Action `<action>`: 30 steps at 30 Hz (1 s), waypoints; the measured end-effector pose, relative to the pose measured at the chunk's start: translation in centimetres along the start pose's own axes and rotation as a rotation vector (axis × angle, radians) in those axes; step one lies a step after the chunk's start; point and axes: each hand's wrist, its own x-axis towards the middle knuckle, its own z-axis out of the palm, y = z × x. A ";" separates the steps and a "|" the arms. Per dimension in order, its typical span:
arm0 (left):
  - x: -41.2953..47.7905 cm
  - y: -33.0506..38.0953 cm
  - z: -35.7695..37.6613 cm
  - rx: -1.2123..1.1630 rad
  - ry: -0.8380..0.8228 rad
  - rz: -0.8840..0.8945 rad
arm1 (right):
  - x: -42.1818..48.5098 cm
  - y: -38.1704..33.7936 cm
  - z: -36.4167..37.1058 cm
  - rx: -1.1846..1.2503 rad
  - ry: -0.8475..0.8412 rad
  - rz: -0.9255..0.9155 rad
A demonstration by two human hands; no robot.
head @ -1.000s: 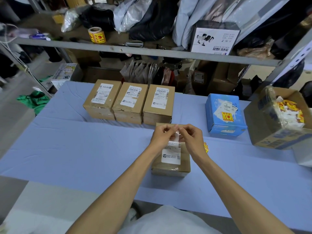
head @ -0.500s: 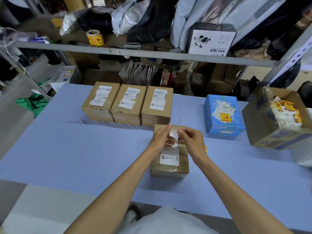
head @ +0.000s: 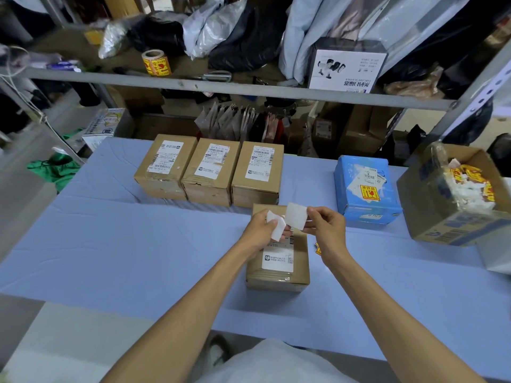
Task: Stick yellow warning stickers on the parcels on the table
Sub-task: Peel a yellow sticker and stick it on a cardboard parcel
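Peel done: half a second ago both hands worked one white slip, now it's split. left hand (head: 258, 230) fingers pinch the crumpled piece (head: 277, 229), right hand (head: 327, 230) fingers pinch the flat square (head: 296, 219), likely the sticker, just above the brown parcel (head: 279, 262) on the bench (head: 138, 258); sticking looks next

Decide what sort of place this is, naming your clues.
Probably a parcel packing room: labelled cardboard parcels on the table, a roll of yellow stickers on the shelf, bagged goods behind.
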 end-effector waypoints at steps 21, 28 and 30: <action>0.0 0.0 0.1 0.066 0.058 -0.099 | -0.2 0.3 0.6 -0.001 0.043 0.036; 0.2 0.3 0.0 0.216 0.337 -0.011 | -0.1 0.8 0.7 -0.086 0.092 0.015; 0.1 0.3 0.5 0.255 0.259 0.087 | -0.2 0.8 0.8 -0.130 0.106 -0.013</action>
